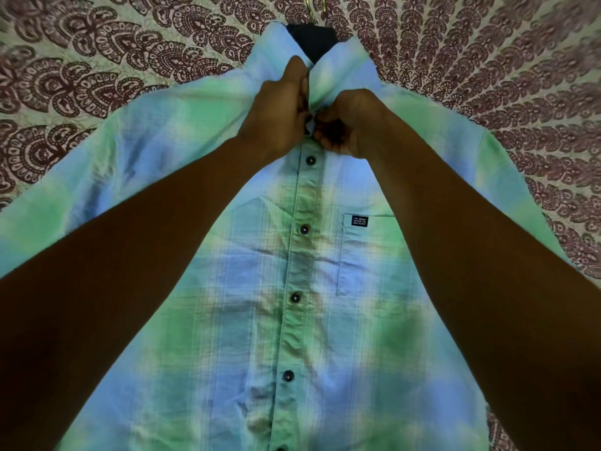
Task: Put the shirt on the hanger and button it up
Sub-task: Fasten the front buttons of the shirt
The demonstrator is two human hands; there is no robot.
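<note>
— Where was the green-and-blue checked cotton shirt (pixel 325 320) seen?
— It was laid flat on the maroon-patterned cloth (pixel 97 76), its collar (pixel 344 60) toward the far edge, with a dark hanger (pixel 310 40) inside.
— And the hands?
— The shirt front just below the collar was pinched by curled fingers of the left hand (pixel 283 109) and the right hand (pixel 353 125).

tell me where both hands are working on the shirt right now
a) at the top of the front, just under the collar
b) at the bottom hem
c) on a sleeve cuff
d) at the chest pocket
A: the left hand and right hand both pinch the shirt just under the collar, above the top visible button.
</note>
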